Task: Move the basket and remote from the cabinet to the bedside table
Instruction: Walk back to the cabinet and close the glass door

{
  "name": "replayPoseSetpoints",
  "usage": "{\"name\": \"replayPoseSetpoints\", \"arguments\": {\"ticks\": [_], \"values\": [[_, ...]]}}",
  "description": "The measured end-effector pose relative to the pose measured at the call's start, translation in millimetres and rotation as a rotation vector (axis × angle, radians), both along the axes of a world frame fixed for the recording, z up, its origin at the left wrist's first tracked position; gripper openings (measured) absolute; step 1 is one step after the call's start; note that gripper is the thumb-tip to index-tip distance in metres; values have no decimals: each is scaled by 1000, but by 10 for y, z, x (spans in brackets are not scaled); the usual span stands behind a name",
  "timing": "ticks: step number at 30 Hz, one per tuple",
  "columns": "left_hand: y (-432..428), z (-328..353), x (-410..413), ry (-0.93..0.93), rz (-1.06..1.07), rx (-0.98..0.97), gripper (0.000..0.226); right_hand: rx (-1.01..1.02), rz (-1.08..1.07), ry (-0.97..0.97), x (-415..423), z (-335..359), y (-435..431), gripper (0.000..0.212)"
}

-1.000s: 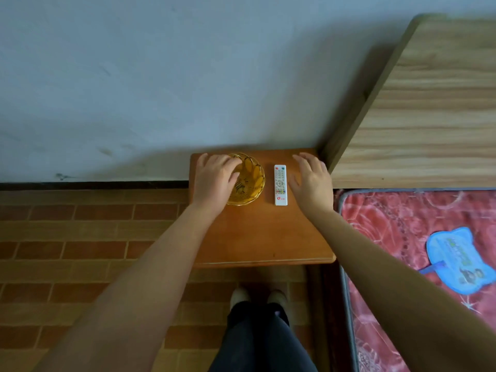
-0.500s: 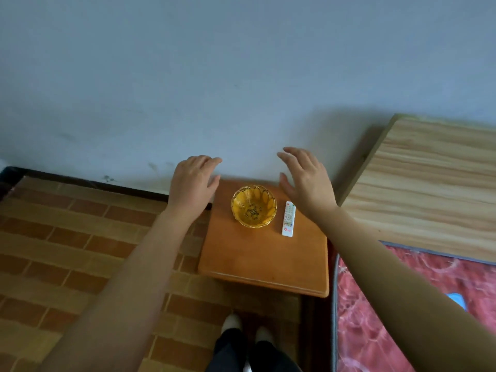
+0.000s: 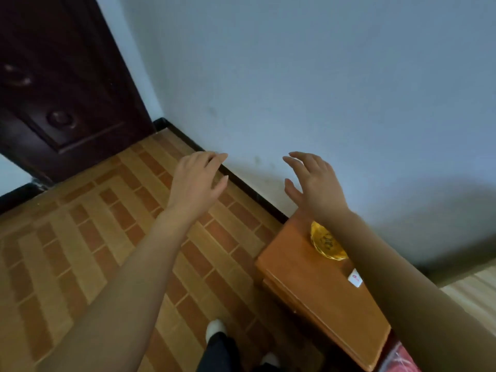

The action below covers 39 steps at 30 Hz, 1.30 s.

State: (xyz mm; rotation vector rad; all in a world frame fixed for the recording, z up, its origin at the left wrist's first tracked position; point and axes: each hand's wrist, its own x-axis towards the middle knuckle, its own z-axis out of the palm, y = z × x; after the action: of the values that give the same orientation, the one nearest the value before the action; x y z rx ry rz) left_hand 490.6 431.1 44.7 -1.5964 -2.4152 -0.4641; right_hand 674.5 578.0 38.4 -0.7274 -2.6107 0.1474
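Bedside table (image 3: 316, 299) now holds basket (image 3: 326, 244) and remote (image 3: 354, 278); left hand (image 3: 197, 181), right hand (image 3: 315, 183) lifted away, fingers spread, empty (task looks complete).

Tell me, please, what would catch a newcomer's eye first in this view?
Two bare hands, left hand and right hand, hang open and empty mid-frame. Lower right, a yellow basket sits on the bedside table, the remote peeking out beside it. A dark door fills the upper left.
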Motion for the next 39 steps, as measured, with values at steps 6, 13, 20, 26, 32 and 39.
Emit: {"name": "replayPoseSetpoints", "arguments": {"ticks": [6,13,20,26,32,39], "values": [[-1008,36,-590,25,297,-29,44,19,279,6,-1048,62,-561,39],[-2097,80,-1287,38,591,-21,46,34,540,10,-2243,135,-1353,42],[-2931,62,-1807,24,808,-4,46,44,761,28,-3186,197,-2152,42],[-3496,101,-2042,8,986,-13,45,86,938,3,-3818,229,-2733,42],[-3989,91,-2231,-9,1191,-8,45,112,1178,-23,-4583,197,-3219,43],[-4187,96,-2481,-6,1504,29,45,100,1466,-40,-5460,257,-3708,44]]}}
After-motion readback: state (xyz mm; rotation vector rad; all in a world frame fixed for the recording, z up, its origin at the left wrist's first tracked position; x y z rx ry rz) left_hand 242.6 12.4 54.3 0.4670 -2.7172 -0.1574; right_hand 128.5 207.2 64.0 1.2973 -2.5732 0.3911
